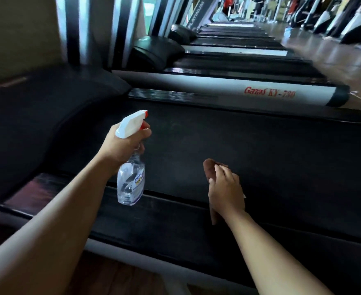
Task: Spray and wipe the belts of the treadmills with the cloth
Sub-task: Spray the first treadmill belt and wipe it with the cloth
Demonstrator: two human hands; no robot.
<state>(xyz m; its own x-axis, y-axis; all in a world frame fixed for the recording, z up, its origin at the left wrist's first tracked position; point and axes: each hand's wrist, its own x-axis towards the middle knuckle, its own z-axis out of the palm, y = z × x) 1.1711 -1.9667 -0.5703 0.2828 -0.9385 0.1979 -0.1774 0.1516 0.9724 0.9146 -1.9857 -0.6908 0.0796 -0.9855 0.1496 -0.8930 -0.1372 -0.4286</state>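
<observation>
The nearest treadmill's black belt [260,150] stretches across the middle of the view. My left hand [126,143] grips a clear spray bottle [131,184] by its white and red trigger head, holding it over the belt's near edge with the nozzle aimed away from me. My right hand [226,190] holds a brown cloth [209,169] just above the belt, fingers curled round it. Part of the cloth hangs under my wrist.
A silver side rail [228,87] with red lettering borders the belt's far side. Several more treadmills [234,41] line up beyond it, with black motor covers [156,51] at the left. Wooden floor [334,56] lies at the right, with other machines at the back.
</observation>
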